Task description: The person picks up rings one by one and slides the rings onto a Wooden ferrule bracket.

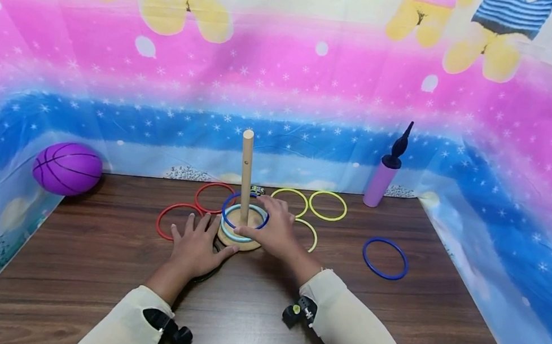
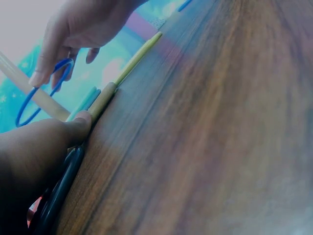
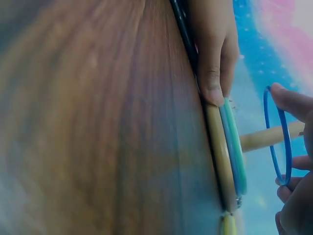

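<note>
A wooden post (image 1: pixel 247 174) stands upright on a round wooden base (image 1: pixel 243 246). Pale blue and turquoise rings (image 3: pixel 236 147) lie on the base around the post. My right hand (image 1: pixel 274 231) pinches a dark blue ring (image 3: pixel 287 142) between thumb and fingers. The ring is held above the base and encircles the post. With fingers spread, my left hand (image 1: pixel 196 248) rests at the base's left side, its thumb touching the base edge. Black rings (image 2: pixel 61 191) lie partly hidden beneath the left hand.
Red rings (image 1: pixel 158 221) lie left of the base, yellow rings (image 1: pixel 327 218) behind and right. Another blue ring (image 1: pixel 405 266) lies farther right. A purple ball (image 1: pixel 68 169) sits at the left edge, and a purple pump (image 1: pixel 378 183) stands at the back right.
</note>
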A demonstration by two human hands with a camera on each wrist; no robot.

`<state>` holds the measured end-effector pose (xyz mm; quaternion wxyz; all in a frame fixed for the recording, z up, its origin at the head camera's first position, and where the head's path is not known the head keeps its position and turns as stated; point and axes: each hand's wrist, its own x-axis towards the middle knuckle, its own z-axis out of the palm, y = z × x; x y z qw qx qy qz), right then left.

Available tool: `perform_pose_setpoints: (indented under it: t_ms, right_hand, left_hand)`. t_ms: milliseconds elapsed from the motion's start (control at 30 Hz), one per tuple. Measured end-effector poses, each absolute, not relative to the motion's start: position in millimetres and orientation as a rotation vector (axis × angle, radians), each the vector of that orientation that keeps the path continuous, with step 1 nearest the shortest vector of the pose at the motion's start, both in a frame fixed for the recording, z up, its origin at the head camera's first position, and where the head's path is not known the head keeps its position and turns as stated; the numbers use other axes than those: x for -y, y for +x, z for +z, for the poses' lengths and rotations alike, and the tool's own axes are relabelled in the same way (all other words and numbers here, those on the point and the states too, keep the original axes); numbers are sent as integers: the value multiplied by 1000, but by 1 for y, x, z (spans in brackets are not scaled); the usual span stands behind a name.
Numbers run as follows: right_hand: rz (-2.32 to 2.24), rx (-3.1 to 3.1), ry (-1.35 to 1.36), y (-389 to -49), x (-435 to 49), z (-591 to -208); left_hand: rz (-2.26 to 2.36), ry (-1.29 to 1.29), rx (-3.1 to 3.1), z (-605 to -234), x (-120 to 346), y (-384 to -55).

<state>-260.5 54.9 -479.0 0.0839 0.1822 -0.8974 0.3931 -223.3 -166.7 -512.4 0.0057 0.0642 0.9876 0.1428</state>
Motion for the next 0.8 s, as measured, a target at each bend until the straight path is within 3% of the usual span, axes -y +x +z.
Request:
perform_pose_setpoints:
  t_ms: [800]
  right_hand:
    - [1108, 2679, 568, -264, -52, -499]
  left_hand:
    - [448, 220, -3110, -513, 168, -223]
